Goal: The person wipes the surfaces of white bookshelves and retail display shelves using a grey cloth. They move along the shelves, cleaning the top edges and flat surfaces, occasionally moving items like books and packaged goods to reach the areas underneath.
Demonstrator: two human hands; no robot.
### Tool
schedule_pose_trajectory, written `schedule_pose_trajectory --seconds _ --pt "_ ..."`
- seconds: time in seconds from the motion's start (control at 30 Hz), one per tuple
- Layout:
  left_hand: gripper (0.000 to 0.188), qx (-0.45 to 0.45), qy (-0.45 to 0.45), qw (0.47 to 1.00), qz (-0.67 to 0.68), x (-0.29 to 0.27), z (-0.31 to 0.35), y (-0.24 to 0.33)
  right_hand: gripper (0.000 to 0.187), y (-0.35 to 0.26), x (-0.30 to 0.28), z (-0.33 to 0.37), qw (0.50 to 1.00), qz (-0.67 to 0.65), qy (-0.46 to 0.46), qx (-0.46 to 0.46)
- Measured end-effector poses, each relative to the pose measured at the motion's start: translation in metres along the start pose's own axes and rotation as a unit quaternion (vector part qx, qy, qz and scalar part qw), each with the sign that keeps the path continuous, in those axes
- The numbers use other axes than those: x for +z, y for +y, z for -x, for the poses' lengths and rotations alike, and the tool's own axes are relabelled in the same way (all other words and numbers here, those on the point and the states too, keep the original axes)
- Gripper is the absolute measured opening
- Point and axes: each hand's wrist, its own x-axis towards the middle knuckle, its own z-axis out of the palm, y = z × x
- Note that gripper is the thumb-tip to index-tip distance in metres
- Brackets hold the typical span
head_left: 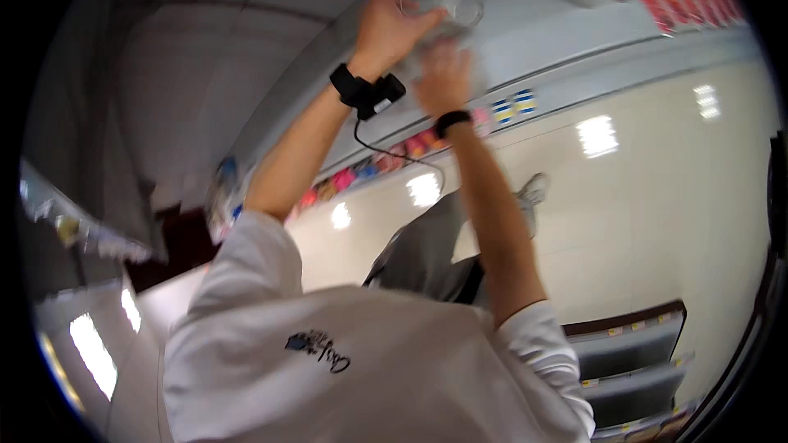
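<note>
My left hand point(390, 29) is up at the shelf, with its fingers and thumb around a clear, round-rimmed container point(461, 10) that looks like a glass or plastic cup. Motion blur softens the container's outline, and I cannot tell whether it is one piece or two. Just below it and to the right is my right hand point(443, 74), smeared by motion, so its fingers do not show clearly. A black strap with a small black box point(382, 98) is on my left wrist, and a dark band point(452, 121) circles the right one.
The grey shelf point(542, 57) runs across the top, with red packaged goods point(689, 0) at its far right. Colourful items point(361, 172) line a lower level beneath its edge. A low shelf unit point(632, 353) stands at the lower right on the shiny tiled floor point(624, 213).
</note>
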Motion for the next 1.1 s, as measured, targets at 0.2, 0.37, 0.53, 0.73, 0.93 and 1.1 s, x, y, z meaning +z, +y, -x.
schedule_pose_trajectory --seconds 0.2,0.37,0.53,0.73,0.93,1.1 --pt "0.072 -0.038 -0.082 0.989 -0.119 -0.168 0.089 -0.116 0.071 0.002 -0.013 0.001 0.999 0.033 0.004 -0.016" --pt "0.066 -0.183 -0.133 0.959 -0.170 -0.205 0.170 -0.226 0.070 0.002 -0.007 0.004 0.999 0.047 0.003 -0.018" --pt "0.065 -0.233 -0.173 0.934 -0.208 -0.211 0.215 -0.289 0.069 0.001 -0.006 0.004 0.998 0.051 0.006 -0.022" --pt "0.068 -0.257 -0.193 0.922 -0.217 -0.210 0.228 -0.309 0.066 0.003 -0.007 0.001 0.997 0.076 0.022 -0.025" --pt "0.076 -0.286 -0.201 0.910 -0.223 -0.212 0.232 -0.321 0.068 0.005 -0.013 0.001 0.998 0.065 0.001 -0.008" --pt "0.075 -0.131 -0.200 0.914 -0.328 -0.198 0.211 -0.291 0.071 0.011 -0.010 0.006 0.999 0.029 0.012 -0.004"
